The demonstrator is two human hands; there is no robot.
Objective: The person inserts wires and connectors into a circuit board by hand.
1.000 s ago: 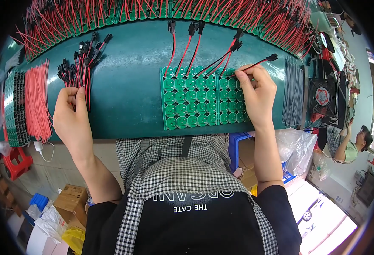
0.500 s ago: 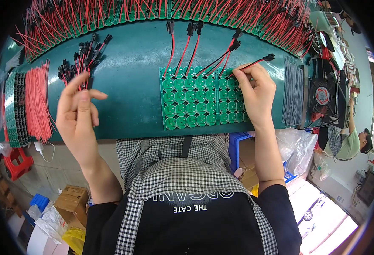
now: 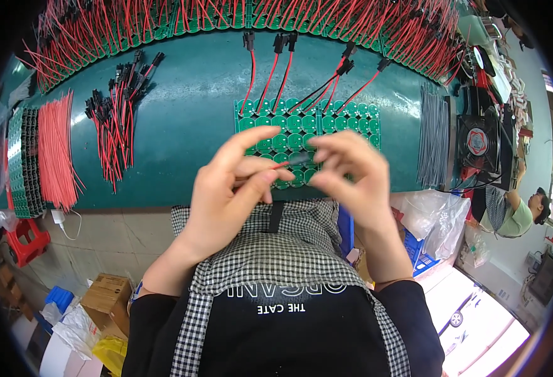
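Observation:
My left hand (image 3: pixel 223 188) pinches a red-and-black connector wire (image 3: pixel 281 166) between thumb and fingers, its index finger raised. The wire's dark plug end, smeared by motion, points toward my right hand (image 3: pixel 357 179). That hand is blurred, its thumb and fingers apart around the plug's end without visibly gripping it. Beneath both hands lies a panel of round green circuit boards (image 3: pixel 246 125). Along its far row stand several red-and-black leads (image 3: pixel 279 66), their black plugs pointing away from me. My hands hide part of the panel's middle and near rows.
A pile of connector wires (image 3: pixel 118 125) lies at the left, beside red wires (image 3: pixel 56 151) and stacked boards (image 3: pixel 25 160). Grey wires (image 3: pixel 433 138) and a black fan (image 3: pixel 479 139) are at the right. Wired panels (image 3: pixel 213 16) line the far edge. Another person (image 3: pixel 518 213) is at far right.
My left hand has come from beside the wire pile to the panel, now with a connector wire. My right hand has left the lead at the far row and moved nearer and left.

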